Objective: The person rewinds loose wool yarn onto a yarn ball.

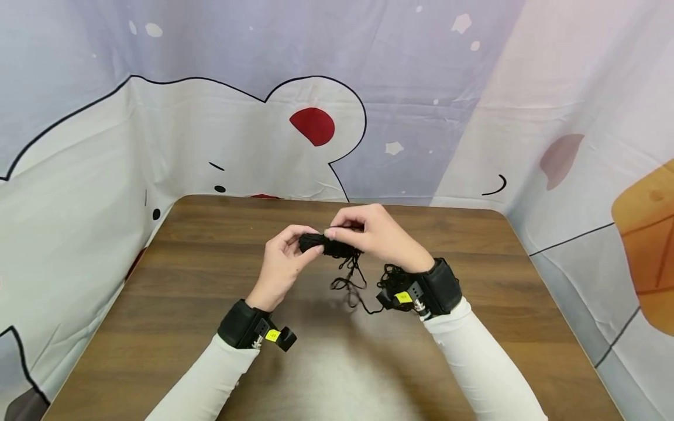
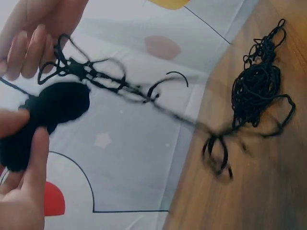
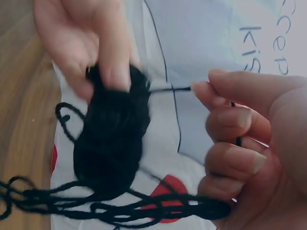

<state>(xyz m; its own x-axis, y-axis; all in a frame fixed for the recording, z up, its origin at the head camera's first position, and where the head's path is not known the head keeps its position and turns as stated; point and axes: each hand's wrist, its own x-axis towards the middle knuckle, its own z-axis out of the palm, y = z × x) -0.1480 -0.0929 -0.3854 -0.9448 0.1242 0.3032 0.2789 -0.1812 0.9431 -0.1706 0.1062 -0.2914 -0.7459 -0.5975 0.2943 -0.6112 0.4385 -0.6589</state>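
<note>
A thick wound bundle of black cord [image 1: 339, 249] is above the table, its end gripped between thumb and fingers of my left hand [image 1: 284, 260]. Just right of it, my right hand [image 1: 381, 237] pinches a single strand [image 3: 170, 89] between thumb and forefinger, drawn taut from the bundle. The other right fingers curl in, and cord runs behind them. Looped, tangled cord [image 2: 144, 96] hangs below the bundle and slopes down to a loose heap [image 2: 256, 91] on the table. In the head view my right wrist partly hides that heap.
The wooden table [image 1: 210, 304] ends at a printed fabric curtain [image 1: 237, 140] behind it and on both sides. Black wrist straps with small cameras [image 1: 284, 339] sit on both arms, over white sleeves [image 1: 489, 362].
</note>
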